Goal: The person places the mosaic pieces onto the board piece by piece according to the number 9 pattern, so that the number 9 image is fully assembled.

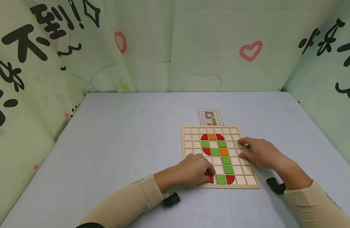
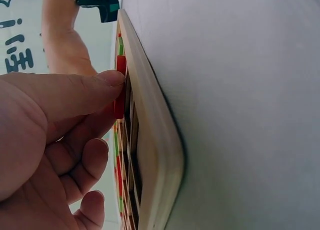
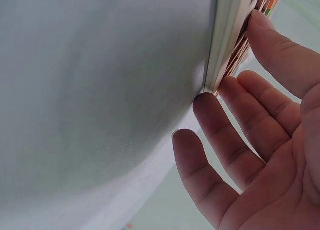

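A wooden grid board (image 1: 250, 180) lies flat on the table, with red, orange and green tiles in its cells forming a 9-like figure. My left hand (image 1: 193, 169) is over the board's near left part. Between its thumb and fingers it pinches a red tile (image 2: 120, 88), standing partly above the grid at the left end of the bottom row, beside a green tile (image 1: 221, 179). My right hand (image 1: 263, 152) rests at the board's right edge, with thumb and fingertips touching the frame and outer cells and no tile in it. The left hand hides several cells.
Behind the board lies a small pattern card (image 1: 210, 116) showing a similar coloured figure, its near edge covered by the board. A light table (image 1: 129, 126) spreads around, enclosed by pale green curtains (image 1: 209, 47) with dark lettering. Black wrist mounts (image 1: 171, 199) hang below both sleeves.
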A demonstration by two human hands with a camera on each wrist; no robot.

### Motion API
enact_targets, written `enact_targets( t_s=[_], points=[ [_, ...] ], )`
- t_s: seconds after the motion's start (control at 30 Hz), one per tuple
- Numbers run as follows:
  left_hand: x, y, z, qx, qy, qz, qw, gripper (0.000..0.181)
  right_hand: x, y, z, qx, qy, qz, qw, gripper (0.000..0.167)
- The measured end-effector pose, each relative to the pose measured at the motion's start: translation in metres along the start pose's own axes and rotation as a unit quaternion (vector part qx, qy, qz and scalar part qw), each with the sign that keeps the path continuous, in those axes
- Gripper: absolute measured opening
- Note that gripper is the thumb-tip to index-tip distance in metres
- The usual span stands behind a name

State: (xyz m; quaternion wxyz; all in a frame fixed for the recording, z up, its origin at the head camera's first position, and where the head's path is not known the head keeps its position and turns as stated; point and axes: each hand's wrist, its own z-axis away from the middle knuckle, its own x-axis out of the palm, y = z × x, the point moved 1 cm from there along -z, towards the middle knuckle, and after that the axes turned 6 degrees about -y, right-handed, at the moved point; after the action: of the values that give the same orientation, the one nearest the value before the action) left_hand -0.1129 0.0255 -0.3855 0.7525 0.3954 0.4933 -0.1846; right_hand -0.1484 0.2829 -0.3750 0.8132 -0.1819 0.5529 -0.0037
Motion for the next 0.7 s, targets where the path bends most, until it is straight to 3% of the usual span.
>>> enact_targets(
  t_s=[0.7],
  points=[
    [-0.0028, 0.0042, 0.0015, -0.001, -0.004, -0.012, 0.9999, 0.016, -0.0002, -0.0008, -0.0002, 0.01, -0.008, -0.006, 0.9999, 0.061]
  ],
)
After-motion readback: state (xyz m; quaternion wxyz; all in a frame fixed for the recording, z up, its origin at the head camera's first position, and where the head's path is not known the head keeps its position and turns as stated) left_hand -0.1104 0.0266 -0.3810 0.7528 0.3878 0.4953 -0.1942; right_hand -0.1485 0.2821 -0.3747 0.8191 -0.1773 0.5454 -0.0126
